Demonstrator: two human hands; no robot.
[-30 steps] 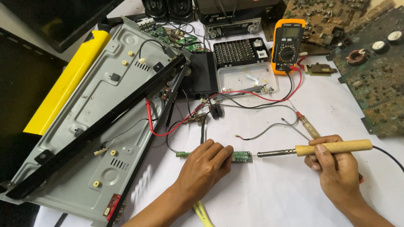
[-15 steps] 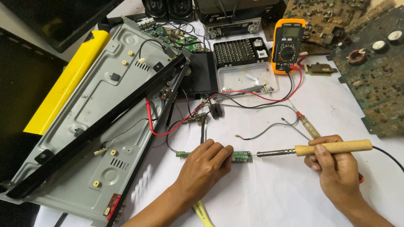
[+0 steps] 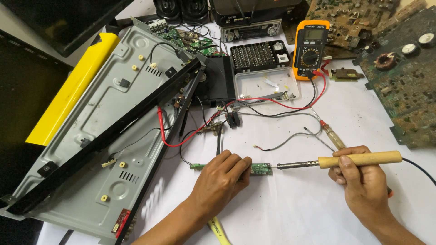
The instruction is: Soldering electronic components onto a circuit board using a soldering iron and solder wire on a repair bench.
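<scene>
Two hands are working low over the white bench (image 3: pixel 290 213). My left hand (image 3: pixel 221 178) is lying knuckles-up, fingers curled down and pressing on a narrow green circuit strip (image 3: pixel 262 169), which is lying flat on the bench; its ends are sticking out on either side of my fingers. My right hand (image 3: pixel 361 181) is wrapping closed around the wooden handle of a soldering iron (image 3: pixel 338 161), holding it level, with the metal tip pointing left and sitting just beside the right end of the strip; whether it is actually touching, I cannot tell from here. A yellow strip (image 3: pixel 217 229) is poking out from under my left forearm.

Just beyond, a grey wire (image 3: pixel 290 138) is curling across the bench, and a red wire (image 3: pixel 181 136) is running back toward the big grey metal chassis (image 3: pixel 113 136), which is lying tilted at my left with a black bar (image 3: pixel 113 131) crossing it. A yellow panel (image 3: pixel 72 86) is lying along its far side.

Farther back, an open case of screwdriver bits (image 3: pixel 256 56) is sitting near an orange multimeter (image 3: pixel 310 49), its red lead trailing toward me. Old brown and green circuit boards (image 3: pixel 404 77) are piling up at the far right.
</scene>
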